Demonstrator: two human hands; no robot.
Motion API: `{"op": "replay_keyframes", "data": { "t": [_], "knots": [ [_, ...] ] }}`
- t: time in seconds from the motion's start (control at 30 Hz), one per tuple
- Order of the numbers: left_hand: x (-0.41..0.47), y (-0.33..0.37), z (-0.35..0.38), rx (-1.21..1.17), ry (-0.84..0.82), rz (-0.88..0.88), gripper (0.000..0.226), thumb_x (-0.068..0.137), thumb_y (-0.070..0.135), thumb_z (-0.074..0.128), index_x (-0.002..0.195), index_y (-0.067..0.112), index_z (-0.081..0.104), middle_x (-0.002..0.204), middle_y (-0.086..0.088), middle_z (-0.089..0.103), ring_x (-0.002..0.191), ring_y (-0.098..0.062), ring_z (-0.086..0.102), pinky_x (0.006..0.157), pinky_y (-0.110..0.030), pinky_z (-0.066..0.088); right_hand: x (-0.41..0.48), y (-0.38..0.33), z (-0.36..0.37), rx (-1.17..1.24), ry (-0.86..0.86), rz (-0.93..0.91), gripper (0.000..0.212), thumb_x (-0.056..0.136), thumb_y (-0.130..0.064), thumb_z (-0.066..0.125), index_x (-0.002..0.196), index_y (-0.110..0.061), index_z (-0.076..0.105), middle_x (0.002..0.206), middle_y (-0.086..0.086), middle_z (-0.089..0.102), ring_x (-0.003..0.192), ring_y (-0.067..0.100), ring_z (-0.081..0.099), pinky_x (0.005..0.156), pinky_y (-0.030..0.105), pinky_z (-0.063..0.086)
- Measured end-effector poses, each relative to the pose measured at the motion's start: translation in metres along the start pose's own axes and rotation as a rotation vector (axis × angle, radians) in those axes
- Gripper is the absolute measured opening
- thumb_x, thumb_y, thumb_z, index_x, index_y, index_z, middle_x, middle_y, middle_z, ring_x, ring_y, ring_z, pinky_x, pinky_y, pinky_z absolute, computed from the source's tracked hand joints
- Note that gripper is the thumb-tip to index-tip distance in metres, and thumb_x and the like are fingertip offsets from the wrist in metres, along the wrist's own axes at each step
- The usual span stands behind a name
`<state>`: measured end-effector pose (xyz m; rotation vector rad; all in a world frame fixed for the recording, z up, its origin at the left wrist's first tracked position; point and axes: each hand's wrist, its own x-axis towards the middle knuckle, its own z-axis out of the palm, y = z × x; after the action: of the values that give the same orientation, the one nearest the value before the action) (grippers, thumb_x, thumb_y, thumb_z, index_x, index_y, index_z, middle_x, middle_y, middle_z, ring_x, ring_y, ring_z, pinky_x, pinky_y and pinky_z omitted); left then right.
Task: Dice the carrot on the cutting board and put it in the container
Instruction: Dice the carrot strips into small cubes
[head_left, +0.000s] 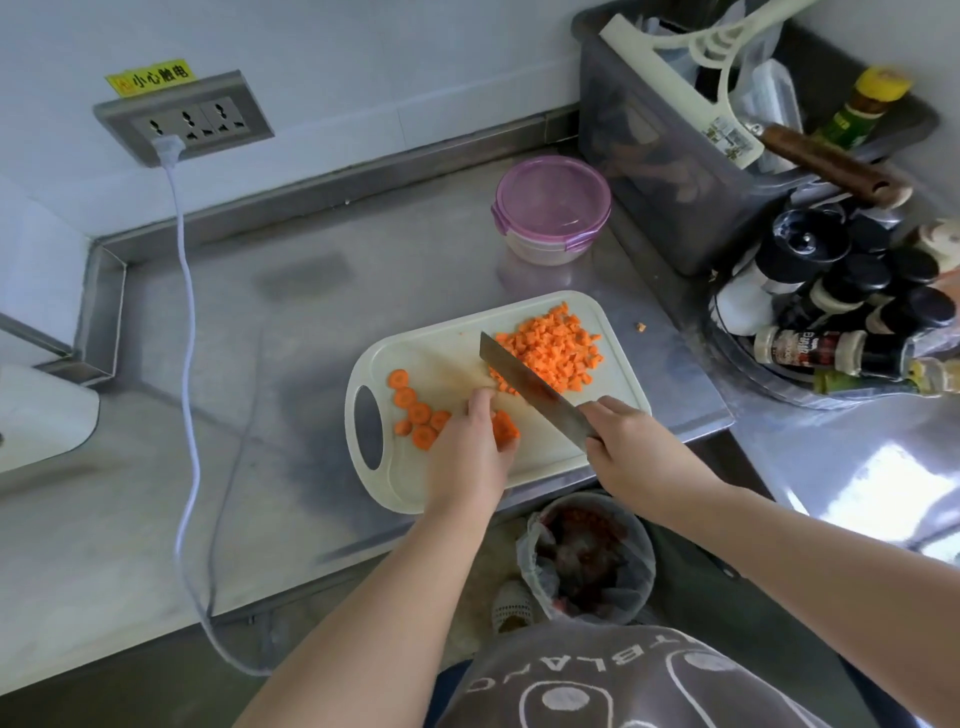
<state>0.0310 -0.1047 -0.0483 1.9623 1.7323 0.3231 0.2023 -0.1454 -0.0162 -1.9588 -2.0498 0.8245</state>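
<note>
A white cutting board (457, 338) lies on the steel counter. A heap of diced carrot (558, 351) sits at its far right. Several round carrot slices (415, 410) lie at its left. My left hand (470, 447) curls over a few slices (505, 428) near the board's middle and holds them. My right hand (631, 447) grips the handle of a cleaver (524, 382), whose blade slants up-left and touches the edge of the diced heap. A round container with a purple lid (551, 208) stands shut behind the board.
One carrot bit (640, 327) lies on the counter (260, 415) right of the board. A grey bin (660, 156) of utensils and a rack of spice jars (836, 312) crowd the right. A white cable (187, 364) hangs from the wall socket. A lined waste bin (587, 558) stands below the counter edge.
</note>
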Motion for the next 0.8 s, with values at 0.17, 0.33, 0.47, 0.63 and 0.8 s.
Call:
{"op": "replay_keyframes", "data": {
  "t": [0.17,0.33,0.47,0.63,0.8],
  "knots": [
    [-0.002,-0.007,0.001,-0.063,0.000,-0.020,0.053,0.088,0.033,0.065,0.134,0.021,0.042,0.121,0.002,0.058,0.107,-0.017,0.058,0.083,-0.031,0.050,0.004,-0.003,0.009,-0.065,-0.087,0.029,0.018,0.098,-0.009,0.038,0.112,-0.009,0.050,0.083,-0.004,0.036,0.073,0.023,0.050,0.064,0.036,0.044],
    [-0.005,-0.011,0.003,-0.045,-0.009,-0.021,0.052,0.086,0.027,0.067,0.133,0.019,0.046,0.125,0.002,0.055,0.110,-0.016,0.056,0.089,-0.030,0.049,0.003,-0.004,0.011,-0.119,-0.131,0.031,0.026,0.099,-0.014,0.038,0.123,-0.011,0.048,0.096,-0.002,0.044,0.081,0.023,0.057,0.070,0.034,0.051],
    [0.000,-0.010,0.006,-0.028,0.007,-0.044,0.043,0.086,0.021,0.068,0.126,0.019,0.054,0.120,0.002,0.058,0.107,-0.017,0.058,0.088,-0.032,0.051,0.001,-0.006,0.014,-0.132,-0.147,0.019,0.029,0.099,-0.014,0.037,0.127,-0.012,0.048,0.105,0.002,0.050,0.084,0.024,0.059,0.075,0.039,0.054],
    [0.006,-0.006,0.011,-0.055,0.045,-0.106,0.032,0.085,0.022,0.069,0.115,0.019,0.060,0.109,0.002,0.064,0.097,-0.016,0.062,0.081,-0.032,0.054,0.005,-0.008,0.016,-0.121,-0.125,0.021,0.028,0.098,-0.013,0.039,0.124,-0.013,0.049,0.097,-0.002,0.045,0.079,0.023,0.058,0.071,0.039,0.054],
    [0.012,0.002,0.014,-0.070,0.066,-0.127,0.030,0.084,0.020,0.069,0.112,0.018,0.060,0.107,0.002,0.063,0.095,-0.017,0.062,0.078,-0.030,0.053,0.010,-0.006,0.012,-0.162,-0.126,0.035,0.025,0.098,-0.013,0.039,0.122,-0.013,0.048,0.099,0.000,0.046,0.079,0.025,0.059,0.070,0.040,0.054]
  ]
}}
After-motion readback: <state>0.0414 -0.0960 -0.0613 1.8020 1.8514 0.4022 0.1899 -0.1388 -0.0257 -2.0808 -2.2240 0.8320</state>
